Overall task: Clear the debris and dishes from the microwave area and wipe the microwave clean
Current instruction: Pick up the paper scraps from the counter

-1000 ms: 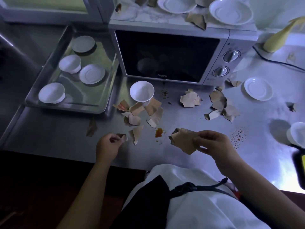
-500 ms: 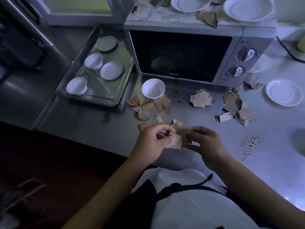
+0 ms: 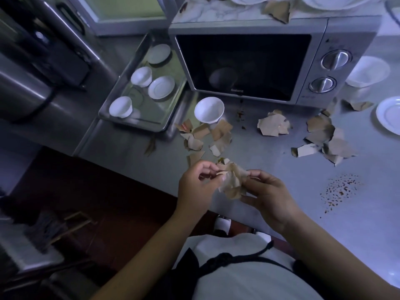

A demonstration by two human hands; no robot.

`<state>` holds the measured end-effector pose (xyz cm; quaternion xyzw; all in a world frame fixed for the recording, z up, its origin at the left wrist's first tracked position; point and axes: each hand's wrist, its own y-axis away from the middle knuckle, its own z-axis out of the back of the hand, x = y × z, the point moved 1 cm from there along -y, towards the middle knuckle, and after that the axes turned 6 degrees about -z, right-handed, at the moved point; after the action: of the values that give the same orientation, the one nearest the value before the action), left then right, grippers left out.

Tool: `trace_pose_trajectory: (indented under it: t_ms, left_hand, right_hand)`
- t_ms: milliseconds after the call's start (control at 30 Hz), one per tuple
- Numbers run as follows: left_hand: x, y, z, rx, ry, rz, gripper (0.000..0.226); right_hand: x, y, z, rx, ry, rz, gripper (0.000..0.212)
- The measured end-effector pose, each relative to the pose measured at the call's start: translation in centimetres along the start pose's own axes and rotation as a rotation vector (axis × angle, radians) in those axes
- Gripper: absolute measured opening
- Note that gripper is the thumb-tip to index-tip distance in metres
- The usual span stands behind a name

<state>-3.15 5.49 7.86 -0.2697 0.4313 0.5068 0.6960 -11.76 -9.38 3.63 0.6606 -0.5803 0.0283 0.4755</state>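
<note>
A silver microwave [image 3: 249,66] stands at the back of the steel counter, door closed, with plates and a torn brown scrap [image 3: 279,8] on its top. Brown paper scraps lie in front of it in three heaps: left [image 3: 205,135], middle [image 3: 273,126], right [image 3: 326,137]. A white bowl [image 3: 209,109] sits by the microwave's left corner. Above the counter's front edge, my left hand [image 3: 195,187] and my right hand [image 3: 267,194] both pinch a crumpled bundle of brown paper scraps [image 3: 232,180].
A steel tray [image 3: 129,123] left of the microwave holds small white cups and saucers. A white saucer [image 3: 389,114] and a bowl [image 3: 368,71] sit to the right. Brown crumbs [image 3: 338,188] speckle the counter at right. A dark appliance [image 3: 32,61] stands far left.
My left hand brought a small scrap over from the left and joined it to the paper in my right hand. Both hands now grip one bundle. The view has shifted left.
</note>
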Motion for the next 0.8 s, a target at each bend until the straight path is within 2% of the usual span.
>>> trace_pose_trajectory:
  t_ms: [167, 233, 400, 567, 667, 800]
  left_hand:
    - [0.1, 1.0, 0.0, 0.002, -0.009, -0.087, 0.023]
    - [0.3, 1.1, 0.0, 0.025, 0.018, -0.084, 0.027]
    - [0.5, 0.6, 0.6, 0.120, 0.151, -0.016, 0.056]
    - [2.8, -0.5, 2.1, 0.302, 0.399, 0.256, 0.039]
    - [4.3, -1.5, 3.1, 0.340, 0.342, 0.233, 0.028]
    - [5.4, -4.1, 5.4, 0.391, 0.261, 0.147, 0.029]
  right_hand:
    - [-0.1, 0.2, 0.6, 0.087, 0.061, -0.057, 0.023]
    - [-0.2, 0.2, 0.7, 0.091, 0.084, -0.054, 0.021]
    - [0.1, 0.3, 0.5, 0.092, 0.123, -0.047, 0.017]
    - [0.0, 0.2, -0.6, 0.084, 0.251, -0.070, 0.018]
    - [0.0, 0.2, -1.6, 0.029, 0.375, -0.068, 0.033]
    - [0.2, -0.9, -5.0, -0.025, 0.618, 0.039, 0.009]
